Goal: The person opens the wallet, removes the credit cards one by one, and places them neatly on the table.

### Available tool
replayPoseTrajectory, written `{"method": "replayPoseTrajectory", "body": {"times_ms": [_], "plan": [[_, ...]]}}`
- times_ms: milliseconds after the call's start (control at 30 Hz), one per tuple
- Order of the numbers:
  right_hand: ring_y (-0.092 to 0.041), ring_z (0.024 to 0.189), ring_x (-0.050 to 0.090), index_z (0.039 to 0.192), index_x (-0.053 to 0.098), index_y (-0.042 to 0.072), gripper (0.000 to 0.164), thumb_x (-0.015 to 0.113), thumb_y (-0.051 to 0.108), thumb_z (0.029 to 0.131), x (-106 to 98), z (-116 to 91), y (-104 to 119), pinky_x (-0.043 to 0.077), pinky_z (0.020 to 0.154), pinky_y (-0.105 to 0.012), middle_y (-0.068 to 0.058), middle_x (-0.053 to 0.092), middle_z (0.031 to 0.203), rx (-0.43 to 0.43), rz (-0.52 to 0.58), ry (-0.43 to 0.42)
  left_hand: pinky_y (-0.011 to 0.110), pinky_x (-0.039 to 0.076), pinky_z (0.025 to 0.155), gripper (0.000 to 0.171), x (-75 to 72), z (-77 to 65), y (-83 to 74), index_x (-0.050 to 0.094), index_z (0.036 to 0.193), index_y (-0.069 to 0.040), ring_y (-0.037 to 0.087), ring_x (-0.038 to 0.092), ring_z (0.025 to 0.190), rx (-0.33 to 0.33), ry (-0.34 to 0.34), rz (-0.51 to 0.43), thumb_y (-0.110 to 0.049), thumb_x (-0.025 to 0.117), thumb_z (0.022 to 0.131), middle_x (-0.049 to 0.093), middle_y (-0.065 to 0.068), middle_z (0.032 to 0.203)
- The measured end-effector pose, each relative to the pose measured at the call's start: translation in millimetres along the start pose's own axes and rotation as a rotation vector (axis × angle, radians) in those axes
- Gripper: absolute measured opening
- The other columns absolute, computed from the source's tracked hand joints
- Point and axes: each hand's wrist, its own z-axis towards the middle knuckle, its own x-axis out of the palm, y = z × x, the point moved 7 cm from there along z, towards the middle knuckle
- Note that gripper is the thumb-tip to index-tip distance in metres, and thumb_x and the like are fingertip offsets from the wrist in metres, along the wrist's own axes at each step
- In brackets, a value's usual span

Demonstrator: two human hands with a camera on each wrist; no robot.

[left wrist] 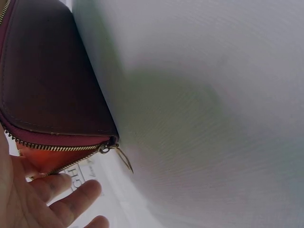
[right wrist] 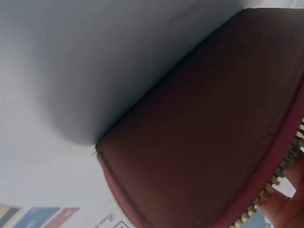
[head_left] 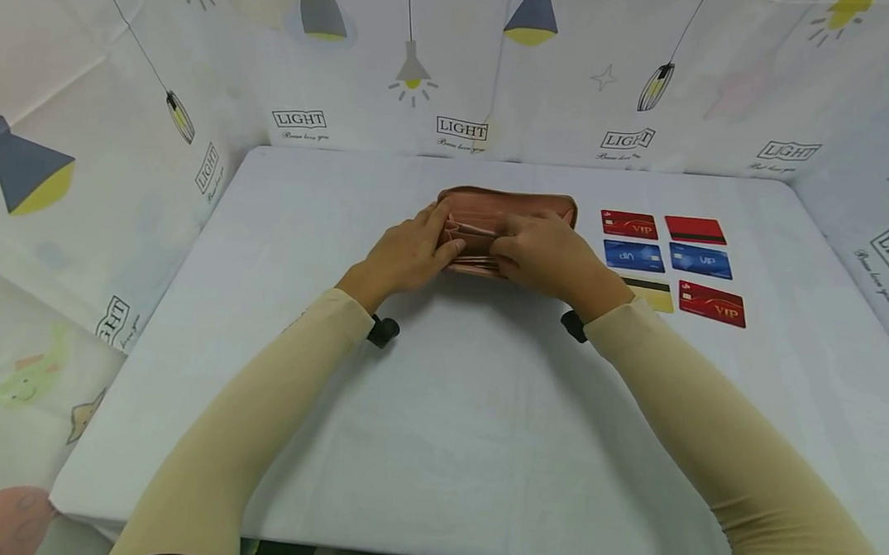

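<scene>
A brown zip-around wallet (head_left: 507, 204) stands unzipped on the table, its pink-brown compartments facing up. In the left wrist view, the outer side of the wallet (left wrist: 52, 71) shows brass zip teeth and a dangling zip pull (left wrist: 124, 159). My left hand (head_left: 408, 251) holds the wallet's left end, thumb at the near side, with the other fingers spread beside the gusset. At the right part of the opening, my right hand (head_left: 546, 253) grips the wallet with bent fingers; its fingertips are partly hidden inside. The right wrist view shows mostly the wallet's brown outer panel (right wrist: 204, 123).
Right of the wallet lie several cards: red VIP cards (head_left: 630, 225) (head_left: 712, 304), a red striped card (head_left: 696, 230), blue cards (head_left: 634, 257) (head_left: 702, 261), and a yellow card (head_left: 652, 294) partly behind the right wrist. A white cloth covers the table (head_left: 437, 443); a lamp-patterned curtain (head_left: 557, 92) hangs behind.
</scene>
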Motion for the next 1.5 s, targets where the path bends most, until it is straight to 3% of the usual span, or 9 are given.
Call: {"method": "replayPoseTrajectory", "body": {"times_ms": [100, 333, 467, 567, 733, 867, 1067, 1300, 1500], "plan": [[-0.021, 0.074, 0.062, 0.093, 0.075, 0.013, 0.008, 0.071, 0.017, 0.088, 2.7, 1.1, 0.8, 0.054, 0.075, -0.039, -0.007, 0.065, 0.088, -0.012, -0.063, 0.025, 0.046, 0.026, 0.114, 0.076, 0.1, -0.2, 0.4, -0.006, 0.157, -0.024, 0.034, 0.028, 0.143, -0.008, 0.01, -0.004, -0.064, 0.022, 0.098, 0.012, 0.01, 0.162], [-0.029, 0.091, 0.067, 0.104, 0.072, 0.008, 0.023, 0.078, 0.018, 0.084, 12.3, 2.2, 1.1, 0.054, 0.084, -0.048, -0.01, 0.066, 0.107, -0.007, -0.176, 0.143, 0.047, 0.029, 0.112, 0.075, -1.9, -0.3, -0.2, -0.003, 0.158, -0.02, 0.035, 0.032, 0.141, -0.002, 0.002, 0.017, -0.06, 0.024, 0.1, 0.015, 0.012, 0.161], [-0.028, 0.088, 0.068, 0.105, 0.07, 0.006, 0.025, 0.075, 0.021, 0.086, 13.8, 0.7, 1.2, 0.054, 0.081, -0.046, -0.011, 0.065, 0.109, 0.001, -0.214, 0.157, 0.047, 0.029, 0.112, 0.074, -1.2, 0.4, 0.0, -0.003, 0.158, -0.021, 0.035, 0.033, 0.14, -0.006, 0.003, 0.031, -0.06, 0.021, 0.1, 0.017, 0.012, 0.161], [-0.027, 0.09, 0.068, 0.105, 0.069, 0.004, 0.025, 0.074, 0.022, 0.088, 13.5, -1.5, 0.5, 0.052, 0.087, -0.046, -0.011, 0.063, 0.111, 0.008, -0.207, 0.135, 0.047, 0.027, 0.113, 0.073, -0.8, 0.9, 0.3, -0.004, 0.158, -0.022, 0.033, 0.034, 0.14, -0.012, 0.001, 0.04, -0.062, 0.016, 0.099, 0.018, 0.01, 0.161], [-0.028, 0.092, 0.065, 0.105, 0.067, 0.0, 0.02, 0.07, 0.013, 0.09, 8.6, -5.6, -4.0, 0.051, 0.092, -0.045, -0.011, 0.059, 0.112, 0.036, -0.123, 0.035, 0.048, 0.027, 0.113, 0.079, -1.3, 0.9, 1.4, -0.002, 0.158, -0.023, 0.032, 0.033, 0.14, -0.02, -0.004, 0.041, -0.07, 0.008, 0.094, 0.02, 0.006, 0.161], [-0.027, 0.091, 0.062, 0.109, 0.064, 0.001, 0.019, 0.062, 0.013, 0.095, 2.0, -8.2, -13.0, 0.053, 0.088, -0.042, -0.011, 0.057, 0.114, 0.134, 0.019, -0.037, 0.049, 0.026, 0.113, 0.084, -2.9, -0.1, 3.2, 0.001, 0.158, -0.022, 0.033, 0.033, 0.14, -0.024, -0.014, 0.007, -0.073, 0.006, 0.091, 0.021, 0.005, 0.16], [-0.023, 0.098, 0.056, 0.111, 0.058, 0.005, 0.016, 0.057, 0.013, 0.098, -1.5, -15.6, -22.9, 0.051, 0.093, -0.041, -0.01, 0.053, 0.118, 0.244, 0.21, -0.081, 0.051, 0.027, 0.112, 0.085, -3.5, -1.4, 1.0, 0.002, 0.158, -0.022, 0.035, 0.033, 0.14, 0.001, -0.021, -0.035, -0.074, 0.006, 0.091, 0.024, 0.007, 0.16], [-0.023, 0.092, 0.05, 0.112, 0.049, 0.007, 0.013, 0.047, 0.016, 0.102, -8.0, -23.4, -38.2, 0.049, 0.086, -0.04, -0.008, 0.051, 0.101, 0.365, 0.376, -0.125, 0.051, 0.029, 0.111, 0.089, -3.2, -2.2, 0.0, 0.001, 0.158, -0.021, 0.034, 0.035, 0.139, -0.005, -0.025, 0.007, -0.077, 0.008, 0.089, 0.027, 0.008, 0.158], [-0.022, 0.117, 0.048, 0.109, 0.052, 0.007, 0.016, 0.044, 0.019, 0.104, -27.5, -35.5, -57.0, 0.041, 0.103, -0.044, -0.01, 0.055, 0.125, 0.443, 0.494, -0.225, 0.052, 0.028, 0.111, 0.089, -2.3, -3.0, -0.3, 0.002, 0.158, -0.019, 0.034, 0.033, 0.14, -0.011, -0.019, 0.005, -0.077, 0.009, 0.09, 0.026, 0.009, 0.159]]}}
